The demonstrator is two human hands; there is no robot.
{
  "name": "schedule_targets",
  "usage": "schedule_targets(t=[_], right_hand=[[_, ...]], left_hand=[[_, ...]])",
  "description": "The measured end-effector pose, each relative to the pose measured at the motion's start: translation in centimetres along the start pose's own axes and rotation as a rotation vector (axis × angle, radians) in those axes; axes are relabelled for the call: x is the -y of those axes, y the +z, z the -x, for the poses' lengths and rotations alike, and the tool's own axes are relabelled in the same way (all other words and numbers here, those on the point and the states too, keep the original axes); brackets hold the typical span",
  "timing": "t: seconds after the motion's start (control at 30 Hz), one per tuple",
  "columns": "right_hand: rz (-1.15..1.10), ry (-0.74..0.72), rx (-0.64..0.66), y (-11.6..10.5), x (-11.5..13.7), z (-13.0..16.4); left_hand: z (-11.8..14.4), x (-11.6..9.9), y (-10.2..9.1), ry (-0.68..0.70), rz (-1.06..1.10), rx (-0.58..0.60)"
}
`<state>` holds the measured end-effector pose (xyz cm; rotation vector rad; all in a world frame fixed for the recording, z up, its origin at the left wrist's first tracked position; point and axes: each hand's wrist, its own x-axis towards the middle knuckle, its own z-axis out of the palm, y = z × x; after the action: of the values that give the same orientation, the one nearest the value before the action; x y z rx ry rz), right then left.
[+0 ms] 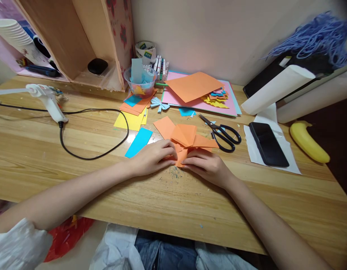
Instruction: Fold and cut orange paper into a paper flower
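Both hands are at a piece of folded orange paper (181, 155) near the middle of the table. My left hand (156, 155) has its fingers closed on the paper's left side. From the right, my right hand (205, 163) pinches the same piece close to its lower edge. Other orange paper pieces (184, 134) lie just behind and partly overlap it, so where one ends is hard to make out. A blue paper strip (139, 142) rests by my left wrist. Black-handled scissors (222, 135) lie beyond my right hand, blades partly apart.
A white glue gun (49, 103) with a looping black cord stands left. Behind are a plastic bowl (140, 80) of paper scraps, stacked coloured sheets (231, 99) and markers (160, 67). At right are a phone (268, 144), a banana (308, 141) and a white paper roll (277, 90).
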<state>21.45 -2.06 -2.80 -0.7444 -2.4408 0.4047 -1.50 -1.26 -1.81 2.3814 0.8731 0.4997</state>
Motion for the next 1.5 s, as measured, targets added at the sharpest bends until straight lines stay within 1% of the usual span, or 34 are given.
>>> schedule_targets(t=[0.1,0.17,0.27,0.33,0.5,0.67,0.77,0.93,1.07,1.13,1.3,1.4,1.5], right_hand=[[-0.007,0.077,0.064,-0.1,0.1,-0.1],[-0.047,0.138,0.104,-0.1,0.2,-0.3],[-0.099,0.207,0.129,-0.2,0.4,-0.5],[-0.112,0.224,0.135,-0.1,0.5,-0.5],[-0.151,0.126,0.128,-0.4,0.4,-0.4],[-0.127,0.058,0.121,-0.9,0.4,-0.3],[-0.063,0.013,0.12,-0.9,0.5,-0.2],[0.104,-0.038,0.08,-0.2,0.5,0.3],[0.168,-0.041,0.035,0.2,0.6,0.3],[0.145,0.014,0.008,0.4,0.7,0.0],[0.038,0.277,-0.05,1.0,1.2,-1.0],[0.01,0.369,-0.036,1.4,1.6,-1.5],[0.03,0.433,-0.038,1.8,1.9,-1.6]], left_hand=[[0.0,0.0,0.1,0.013,-0.006,-0.005],[0.0,0.1,0.1,0.053,-0.005,0.009],[0.0,0.1,0.1,0.114,-0.012,0.04],[0.0,0.1,0.1,0.124,-0.025,0.053],[0.0,-0.1,0.0,0.092,-0.047,0.047],[0.1,-0.1,0.1,0.073,-0.045,-0.007],[0.1,0.1,0.1,0.063,-0.037,-0.025],[0.2,0.0,-0.1,0.055,-0.058,0.008],[0.4,-0.2,-0.1,0.023,-0.071,0.0],[0.5,-0.2,-0.1,0.013,-0.058,-0.006],[0.4,-0.3,0.0,-0.05,0.013,-0.064],[0.3,-0.3,0.1,-0.114,0.064,-0.125],[0.2,-0.3,0.4,-0.183,0.125,-0.165]])
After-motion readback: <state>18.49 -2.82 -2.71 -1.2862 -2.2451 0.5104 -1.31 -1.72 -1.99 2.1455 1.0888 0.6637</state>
